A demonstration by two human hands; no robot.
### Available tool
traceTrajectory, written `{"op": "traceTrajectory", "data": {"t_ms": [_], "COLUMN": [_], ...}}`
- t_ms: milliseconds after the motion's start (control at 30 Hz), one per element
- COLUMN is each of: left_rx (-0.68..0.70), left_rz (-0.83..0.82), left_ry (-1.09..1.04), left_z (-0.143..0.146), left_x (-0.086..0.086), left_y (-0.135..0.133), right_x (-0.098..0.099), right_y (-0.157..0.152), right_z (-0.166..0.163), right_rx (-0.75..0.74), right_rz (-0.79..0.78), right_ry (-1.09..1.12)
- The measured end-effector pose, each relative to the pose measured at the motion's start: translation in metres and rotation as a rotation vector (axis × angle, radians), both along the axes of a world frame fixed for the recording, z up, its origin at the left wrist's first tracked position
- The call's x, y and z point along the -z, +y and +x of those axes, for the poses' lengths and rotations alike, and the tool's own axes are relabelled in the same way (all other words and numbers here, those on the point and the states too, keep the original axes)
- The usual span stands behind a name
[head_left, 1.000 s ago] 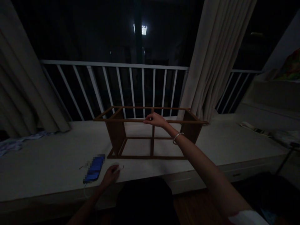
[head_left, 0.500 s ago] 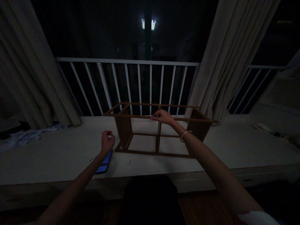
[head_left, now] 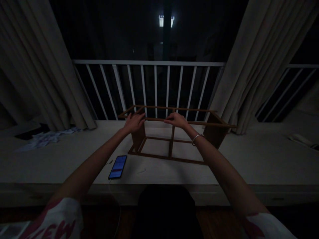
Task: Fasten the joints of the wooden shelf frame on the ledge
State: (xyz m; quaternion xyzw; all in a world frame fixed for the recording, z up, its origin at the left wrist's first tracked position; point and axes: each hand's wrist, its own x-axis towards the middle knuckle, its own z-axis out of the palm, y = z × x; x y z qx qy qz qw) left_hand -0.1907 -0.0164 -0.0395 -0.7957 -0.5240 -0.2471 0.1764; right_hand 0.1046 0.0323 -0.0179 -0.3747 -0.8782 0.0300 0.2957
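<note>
A brown wooden open frame, like a small shelf skeleton, stands on the pale ledge in front of the window. My left hand rests on the near top rail at the frame's left end, fingers curled over it. My right hand, with a silver bangle on the wrist, lies on the same rail at the middle upright, fingers bent down on the wood. A phone with a lit blue screen lies flat on the ledge, left of the frame and below my left forearm.
A white railing runs behind the frame, dark night beyond. Beige curtains hang at both sides. Crumpled paper or cloth lies at the far left of the ledge. A dark rounded shape sits below the ledge's front edge.
My left hand rose from the ledge beside the phone and moved right onto the frame's top rail. My right hand stayed on the rail. The view shifted slightly left.
</note>
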Motion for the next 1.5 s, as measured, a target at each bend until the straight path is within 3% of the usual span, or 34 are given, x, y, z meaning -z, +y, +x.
{"op": "traceTrajectory", "data": {"t_ms": [100,200,467,700,867,1000,1500], "left_rx": [-0.153,-0.279,-0.293,-0.268,-0.28,-0.286,-0.377], "left_rz": [-0.089,-0.078,-0.102,-0.143,-0.165,-0.166,-0.127], "left_ry": [-0.01,-0.018,-0.052,-0.154,-0.209,-0.225,-0.262], "left_z": [-0.001,-0.001,-0.012,-0.018,-0.019,-0.028,-0.072], "left_x": [0.006,0.01,0.011,0.012,0.012,0.011,0.008], "left_y": [0.02,0.03,0.046,0.054,0.055,0.052,0.029], "right_x": [0.0,0.0,0.006,0.003,0.002,0.01,0.022], "right_y": [0.002,0.003,-0.005,-0.018,-0.017,-0.013,0.02], "right_z": [-0.006,-0.012,-0.008,0.06,0.113,0.131,0.092], "right_rx": [0.049,0.102,0.134,0.307,0.462,0.478,0.421], "right_rz": [0.014,0.031,0.173,0.238,0.163,0.08,0.035], "right_ry": [-0.07,-0.142,-0.208,-0.223,-0.34,-0.402,-0.217]}}
